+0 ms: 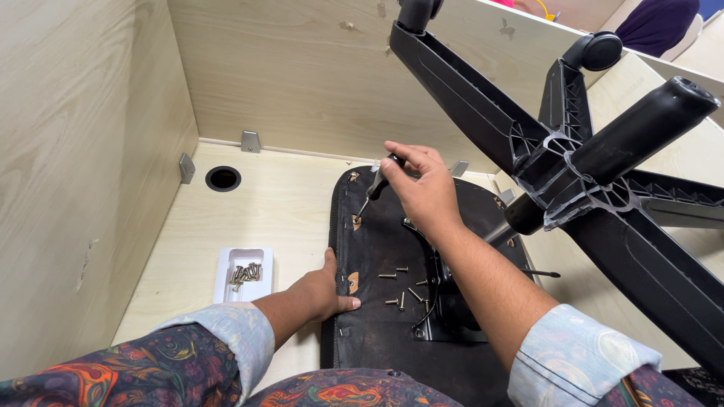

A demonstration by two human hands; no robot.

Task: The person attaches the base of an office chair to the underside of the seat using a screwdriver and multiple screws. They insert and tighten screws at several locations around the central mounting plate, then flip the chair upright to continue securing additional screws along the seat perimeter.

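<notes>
An upturned black chair seat (381, 301) lies on the pale wooden worktop (264, 207), its five-armed black base (596, 166) sticking up to the right. The right hand (422, 185) holds a screwdriver (377, 185) in a closed grip, tip down at the seat's edge. The left hand (324, 290) presses flat on the seat's left rim. Loose screws (403, 290) lie on the seat; more sit in a white tray (243, 275) just beside the left hand.

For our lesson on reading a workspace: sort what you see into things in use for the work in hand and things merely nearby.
In use:
right hand gripping a screwdriver
left hand pressing the upturned chair seat
loose screws on the seat
white tray of screws
black wheeled chair base

Merely nearby:
round cable hole
metal corner brackets
</notes>
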